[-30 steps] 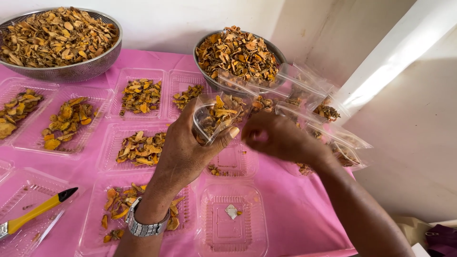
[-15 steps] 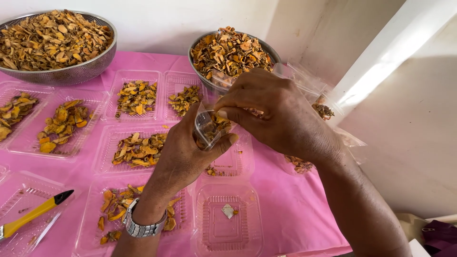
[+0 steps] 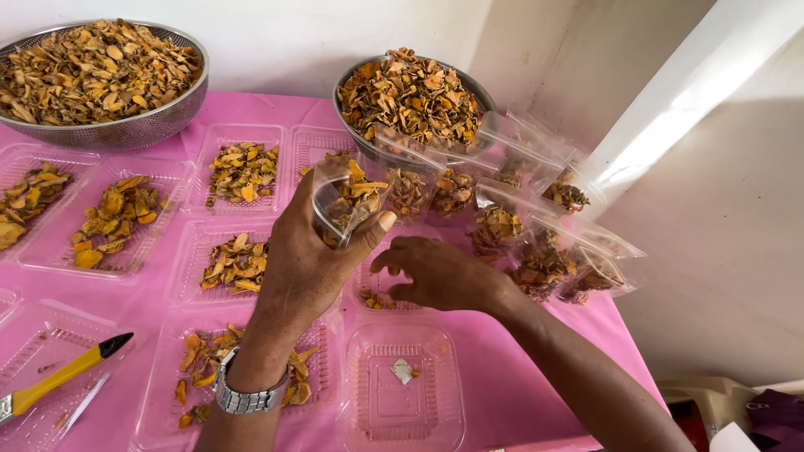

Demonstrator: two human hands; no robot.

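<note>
Our left hand holds a small clear bag of dried orange slices, upright at the middle of the frame, fingers wrapped round it. Our right hand hovers just right of it with loosely curled, empty fingers over a nearly emptied clear tray. At the upper right, filled bags lie heaped beside a metal bowl of slices. On the pink table, several trays to the left are still loaded, so we judge the bagging roughly midway. A yellow-handled knife lies at the lower left.
</note>
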